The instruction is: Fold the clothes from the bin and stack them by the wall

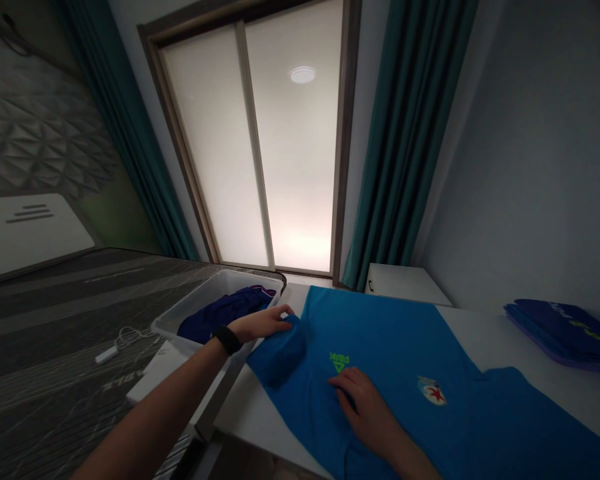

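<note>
A bright blue shirt (380, 333) with a green logo and a round red-and-white badge lies spread over a white table (250, 417). My left hand (267, 322), with a dark band on its wrist, pinches the shirt's fabric at the left, where a part of it is bunched. Resting on the shirt just below the green logo is my right hand (363, 407), its thumb apart from its fingers.
Left of the table, a translucent bin (190, 305) holds dark blue clothing (225, 312). Folded blue garments (565, 330) are stacked at the right. A white cable (125, 340) lies on the striped bed surface (55, 333). Behind the table is a white cabinet (405, 283).
</note>
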Demonstrator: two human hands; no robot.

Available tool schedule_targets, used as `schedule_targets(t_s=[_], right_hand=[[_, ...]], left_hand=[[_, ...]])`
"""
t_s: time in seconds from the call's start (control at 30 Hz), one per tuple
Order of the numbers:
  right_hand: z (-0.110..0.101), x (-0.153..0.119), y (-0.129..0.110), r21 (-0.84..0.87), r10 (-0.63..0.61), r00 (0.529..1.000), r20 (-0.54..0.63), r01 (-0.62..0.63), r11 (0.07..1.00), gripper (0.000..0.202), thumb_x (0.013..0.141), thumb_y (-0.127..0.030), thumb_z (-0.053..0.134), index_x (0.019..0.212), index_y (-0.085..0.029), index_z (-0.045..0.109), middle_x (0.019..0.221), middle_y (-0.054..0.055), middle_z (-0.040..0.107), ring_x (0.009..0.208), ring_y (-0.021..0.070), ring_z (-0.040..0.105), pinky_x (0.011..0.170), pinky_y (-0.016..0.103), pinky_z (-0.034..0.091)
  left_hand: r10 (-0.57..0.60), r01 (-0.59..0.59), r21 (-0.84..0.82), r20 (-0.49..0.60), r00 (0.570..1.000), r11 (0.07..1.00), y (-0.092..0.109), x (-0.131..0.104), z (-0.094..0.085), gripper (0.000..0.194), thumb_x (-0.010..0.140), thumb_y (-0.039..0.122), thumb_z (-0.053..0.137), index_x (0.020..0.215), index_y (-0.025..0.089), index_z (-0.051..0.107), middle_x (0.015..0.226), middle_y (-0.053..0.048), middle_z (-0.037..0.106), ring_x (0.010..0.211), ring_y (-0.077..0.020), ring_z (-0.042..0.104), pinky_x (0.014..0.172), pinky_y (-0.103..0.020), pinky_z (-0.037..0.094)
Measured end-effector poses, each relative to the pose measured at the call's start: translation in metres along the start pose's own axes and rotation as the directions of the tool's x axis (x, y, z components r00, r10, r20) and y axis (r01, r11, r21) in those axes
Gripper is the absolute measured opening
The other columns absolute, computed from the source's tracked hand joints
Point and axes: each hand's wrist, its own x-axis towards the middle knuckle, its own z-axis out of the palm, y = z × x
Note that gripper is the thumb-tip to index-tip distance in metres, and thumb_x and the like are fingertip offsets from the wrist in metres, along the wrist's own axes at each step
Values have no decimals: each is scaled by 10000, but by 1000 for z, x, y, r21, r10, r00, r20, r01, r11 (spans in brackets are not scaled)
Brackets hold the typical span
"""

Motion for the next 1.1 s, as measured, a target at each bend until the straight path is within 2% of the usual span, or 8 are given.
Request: schedule_targets(t_s=[0.13, 0.3, 0.4, 0.6, 0.73, 0.83, 0.93, 1.1], right_hand=[[-4, 2, -2, 69, 30, 999, -16, -29, 997, 319, 965, -278, 412, 1179, -245, 646, 1069, 82, 663, 1040, 236, 592, 967, 417, 450], [-5, 3, -4, 217, 130, 991, -36, -119, 969, 433, 989, -386, 367, 1385, -251, 480, 1105, 69, 646, 1021, 206, 603, 973, 376, 451], [-1, 7, -4, 217, 219, 975, -45, -204, 955, 545, 975, -408, 393, 1497, -272, 313, 1171, 64, 613, 947, 193, 622, 912, 361, 492], [7, 37, 9, -40, 250, 934, -254, -268, 963, 675, 861, -323, 547, 1493, -248, 321, 1342, 127, 472, 1204, 293, 506, 999, 450, 428], [4, 65, 22, -84, 289, 927, -237, -317, 945, 416, 790, -345, 648, 1178, -199, 622, 1140, 140, 596, 1087, 331, 540, 946, 474, 424], [-3, 79, 25, 24, 292, 942, -163, -292, 956, 135, 845, -319, 559, 838, -209, 636, 899, 73, 640, 926, 260, 573, 856, 396, 445], [-11, 84, 22, 252, 319, 937, -145, -277, 927, 244, 916, -416, 454, 831, -220, 571, 751, -5, 590, 708, 175, 546, 657, 291, 443], [-22, 93, 21, 490, 410, 899, -152, -291, 822, 308, 882, -532, 493, 874, -227, 537, 633, -65, 459, 547, 125, 436, 497, 235, 356]], left_hand=[[-19, 21, -252, 11, 1000, 967, -5, 13, 18, 630, 846, 259, 608, 1431, 224, 377, 638, 69, 550, 494, -112, 566, 515, -235, 477], [-4, 24, -554, 36, 999, 832, -8, 31, 41, 383, 855, 165, 555, 1236, 120, 570, 706, -9, 621, 695, -169, 682, 784, -379, 579], [-4, 5, -613, 3, 1000, 790, -10, 37, 51, 386, 838, 140, 570, 1223, 111, 577, 835, -68, 683, 856, -194, 705, 900, -382, 546], [37, -105, -599, -125, 991, 794, -25, 48, 66, 437, 855, 232, 568, 1272, 111, 515, 1023, -142, 702, 969, -228, 701, 867, -368, 554], [74, -159, -565, -171, 983, 810, -35, 54, 71, 405, 851, 227, 541, 1239, 113, 544, 948, -117, 710, 869, -207, 703, 813, -351, 553], [122, -211, -450, -220, 968, 868, -36, 57, 71, 401, 837, 187, 497, 1228, 121, 554, 868, -82, 710, 815, -197, 685, 716, -309, 527], [201, -295, -226, -362, 910, 928, -40, 60, 70, 411, 838, 185, 468, 1236, 133, 552, 757, -26, 670, 758, -182, 642, 673, -279, 476], [294, -272, 142, -676, 676, 952, -58, 66, 65, 453, 916, 265, 402, 1354, 154, 435, 911, -42, 623, 854, -188, 600, 796, -307, 465]])
